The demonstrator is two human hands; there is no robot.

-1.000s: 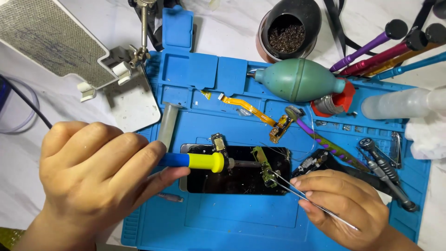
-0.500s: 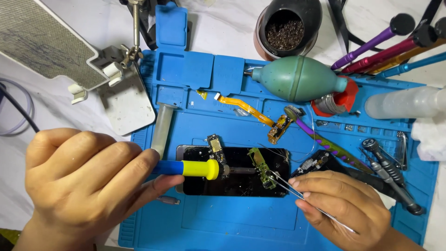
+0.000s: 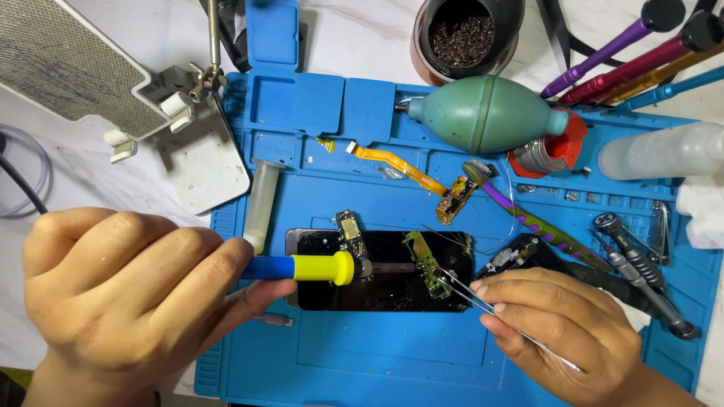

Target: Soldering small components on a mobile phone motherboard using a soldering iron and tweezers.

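Note:
My left hand grips a soldering iron with a blue and yellow handle; its tip reaches right toward a small green circuit board. My right hand holds metal tweezers whose points pinch that board. The board lies on an opened black phone in the middle of a blue work mat. A second small board sits at the phone's top left edge.
On the mat lie an orange flex cable, a green rubber air blower, a purple brush, a clear tube and screwdrivers. Behind stand a round pot of brass wool, coloured drivers, a white bottle and a mesh fan.
The view has shifted slightly, so everything sits a little lower and to the left in frame. Both hands keep their tools over the phone, the iron tip staying by the green board.

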